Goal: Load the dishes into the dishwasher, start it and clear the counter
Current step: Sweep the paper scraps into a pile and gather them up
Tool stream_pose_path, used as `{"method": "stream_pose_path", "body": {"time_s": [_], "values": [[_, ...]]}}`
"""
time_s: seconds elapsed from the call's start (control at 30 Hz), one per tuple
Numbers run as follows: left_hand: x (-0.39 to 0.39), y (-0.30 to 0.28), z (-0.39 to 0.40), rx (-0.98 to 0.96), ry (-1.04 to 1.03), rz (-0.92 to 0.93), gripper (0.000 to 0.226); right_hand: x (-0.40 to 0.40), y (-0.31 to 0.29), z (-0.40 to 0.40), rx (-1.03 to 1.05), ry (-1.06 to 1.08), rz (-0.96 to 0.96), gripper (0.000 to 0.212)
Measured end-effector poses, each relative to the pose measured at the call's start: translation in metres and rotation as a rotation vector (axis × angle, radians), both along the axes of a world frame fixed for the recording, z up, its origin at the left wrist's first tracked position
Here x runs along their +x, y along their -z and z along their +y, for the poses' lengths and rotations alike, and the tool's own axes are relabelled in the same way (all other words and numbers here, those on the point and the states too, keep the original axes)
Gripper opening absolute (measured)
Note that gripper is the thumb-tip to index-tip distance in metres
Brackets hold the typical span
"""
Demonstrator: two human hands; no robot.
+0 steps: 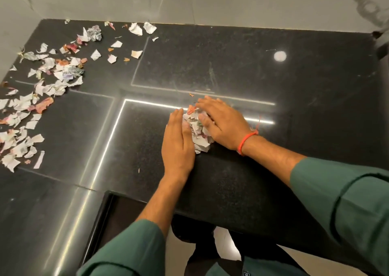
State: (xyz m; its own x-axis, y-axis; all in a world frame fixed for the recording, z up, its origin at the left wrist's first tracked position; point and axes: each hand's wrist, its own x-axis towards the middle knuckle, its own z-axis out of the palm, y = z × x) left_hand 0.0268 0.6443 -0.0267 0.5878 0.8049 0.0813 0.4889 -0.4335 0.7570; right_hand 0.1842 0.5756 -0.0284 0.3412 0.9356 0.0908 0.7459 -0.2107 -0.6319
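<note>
A small heap of torn paper scraps lies on the black stone counter, close to its front edge. My left hand presses against the heap's left side with straight fingers. My right hand, a red thread round its wrist, lies flat over the heap's right and far side. The two hands enclose the scraps between them. Many more torn scraps, white with pink and orange bits, are strewn over the counter's left wing and back left corner.
A pale tiled wall bounds the counter at the back and left. The counter is L-shaped, and its front edge drops to the floor by my legs. One tiny scrap lies just beyond my right fingertips.
</note>
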Motion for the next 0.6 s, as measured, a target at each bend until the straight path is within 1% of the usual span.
{"method": "stream_pose_path", "body": {"time_s": [0.07, 0.13, 0.2, 0.27, 0.33, 0.43, 0.53, 0.57, 0.6], "values": [[0.008, 0.002, -0.009, 0.013, -0.062, 0.037, 0.048, -0.017, -0.002, -0.002, 0.072, 0.043, 0.151, 0.046], [0.019, 0.0, -0.016, -0.045, -0.136, 0.0, 0.05, -0.038, -0.006, -0.002, 0.195, 0.127, 0.364, 0.041], [0.026, -0.003, -0.02, -0.122, -0.179, -0.104, 0.048, -0.057, -0.008, -0.003, 0.273, 0.239, 0.536, 0.041], [0.031, -0.009, -0.025, -0.206, -0.217, -0.233, 0.043, -0.071, -0.009, -0.002, 0.3, 0.358, 0.689, 0.042], [0.038, -0.018, -0.03, -0.301, -0.278, -0.322, 0.038, -0.078, -0.012, 0.003, 0.333, 0.472, 0.946, 0.041], [0.051, -0.03, -0.032, -0.583, -0.444, -0.491, 0.033, -0.078, -0.023, 0.009, 0.403, 0.604, 1.332, 0.031], [0.054, -0.038, -0.024, -0.928, -0.645, -0.719, 0.023, -0.074, -0.031, 0.014, 0.465, 0.659, 1.857, 0.02], [0.053, -0.041, -0.023, -1.043, -0.69, -0.794, 0.022, -0.075, -0.033, 0.015, 0.465, 0.675, 1.98, 0.018], [0.051, -0.044, -0.022, -1.137, -0.72, -0.866, 0.022, -0.075, -0.035, 0.015, 0.454, 0.693, 2.036, 0.019]]}}
